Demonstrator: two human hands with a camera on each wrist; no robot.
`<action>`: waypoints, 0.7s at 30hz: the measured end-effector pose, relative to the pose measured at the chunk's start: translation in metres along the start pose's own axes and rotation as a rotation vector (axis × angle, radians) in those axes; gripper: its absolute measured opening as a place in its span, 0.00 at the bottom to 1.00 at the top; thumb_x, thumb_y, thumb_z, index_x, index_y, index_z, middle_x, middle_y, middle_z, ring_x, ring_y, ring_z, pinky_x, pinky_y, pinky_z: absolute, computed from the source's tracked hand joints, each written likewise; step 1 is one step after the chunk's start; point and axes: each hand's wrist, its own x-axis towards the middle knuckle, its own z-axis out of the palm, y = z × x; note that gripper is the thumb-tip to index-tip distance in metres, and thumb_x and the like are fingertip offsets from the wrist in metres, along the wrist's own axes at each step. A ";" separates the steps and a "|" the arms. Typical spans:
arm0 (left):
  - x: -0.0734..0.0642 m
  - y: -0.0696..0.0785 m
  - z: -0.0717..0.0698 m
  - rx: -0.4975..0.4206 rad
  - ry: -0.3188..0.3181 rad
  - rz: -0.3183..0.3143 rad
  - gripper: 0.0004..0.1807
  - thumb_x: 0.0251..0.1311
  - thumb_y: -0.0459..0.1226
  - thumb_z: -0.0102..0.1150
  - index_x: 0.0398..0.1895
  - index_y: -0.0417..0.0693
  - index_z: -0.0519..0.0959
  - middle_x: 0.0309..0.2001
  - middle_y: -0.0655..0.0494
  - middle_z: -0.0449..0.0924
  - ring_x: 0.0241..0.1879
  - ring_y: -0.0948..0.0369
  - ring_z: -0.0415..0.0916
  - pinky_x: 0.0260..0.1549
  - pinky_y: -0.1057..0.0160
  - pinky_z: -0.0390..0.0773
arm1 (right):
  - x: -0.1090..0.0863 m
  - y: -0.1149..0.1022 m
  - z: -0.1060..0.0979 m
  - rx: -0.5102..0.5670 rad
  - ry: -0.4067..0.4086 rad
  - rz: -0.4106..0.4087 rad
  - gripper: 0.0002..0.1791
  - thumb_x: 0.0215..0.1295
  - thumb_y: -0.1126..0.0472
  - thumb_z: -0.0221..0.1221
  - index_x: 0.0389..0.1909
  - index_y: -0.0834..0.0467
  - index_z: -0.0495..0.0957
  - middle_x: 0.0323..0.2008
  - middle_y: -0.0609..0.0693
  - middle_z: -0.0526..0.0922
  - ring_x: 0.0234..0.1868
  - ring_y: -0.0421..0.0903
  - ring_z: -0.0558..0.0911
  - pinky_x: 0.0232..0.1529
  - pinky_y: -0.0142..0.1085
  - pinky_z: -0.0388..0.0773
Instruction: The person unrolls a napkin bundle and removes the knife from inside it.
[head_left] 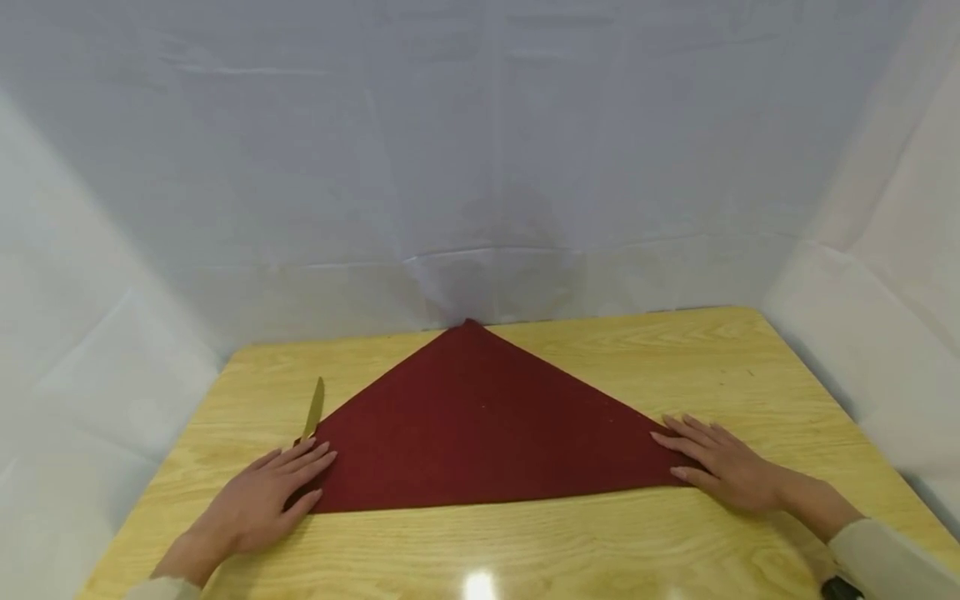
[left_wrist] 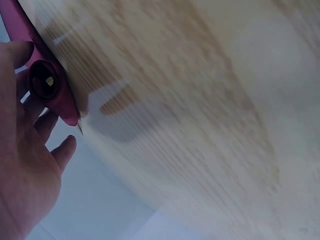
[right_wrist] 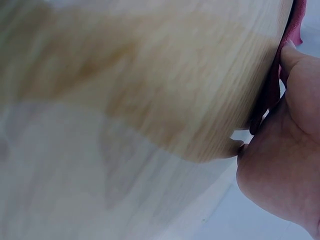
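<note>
A dark red cloth napkin (head_left: 480, 425) lies as a wide triangle, its peak at the far edge and its long side towards me. My left hand (head_left: 262, 500) rests its extended fingers on the left corner, thumb apart along the near edge. In the left wrist view, the napkin (left_wrist: 62, 102) bulges round a dark opening with a gold spot inside. Past those fingers, a gold knife blade (head_left: 316, 404) sticks out; its lower end is hidden. My right hand (head_left: 738, 471) lies with spread fingers over the right corner. The right wrist view shows the napkin's edge (right_wrist: 272, 87) beside the thumb.
The light wooden table (head_left: 480, 546) ends at the back against a white sheet (head_left: 480, 167). White sheeting also hangs at both sides. The napkin's peak reaches the back edge. A dark band (head_left: 840, 588) shows by the right sleeve.
</note>
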 end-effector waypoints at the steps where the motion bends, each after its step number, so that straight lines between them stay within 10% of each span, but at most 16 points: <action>1: 0.000 -0.001 0.000 -0.001 -0.005 -0.002 0.27 0.68 0.50 0.51 0.67 0.51 0.70 0.67 0.52 0.66 0.66 0.51 0.61 0.60 0.48 0.62 | 0.000 0.000 0.000 -0.002 0.001 -0.001 0.24 0.72 0.59 0.51 0.68 0.56 0.66 0.70 0.57 0.59 0.68 0.67 0.56 0.56 0.66 0.53; 21: -0.017 -0.015 0.000 0.010 0.023 -0.047 0.25 0.64 0.43 0.58 0.63 0.47 0.74 0.63 0.52 0.70 0.63 0.50 0.66 0.56 0.50 0.67 | -0.001 0.000 0.001 0.015 0.005 0.004 0.24 0.72 0.59 0.51 0.68 0.56 0.66 0.70 0.58 0.59 0.68 0.67 0.55 0.58 0.65 0.52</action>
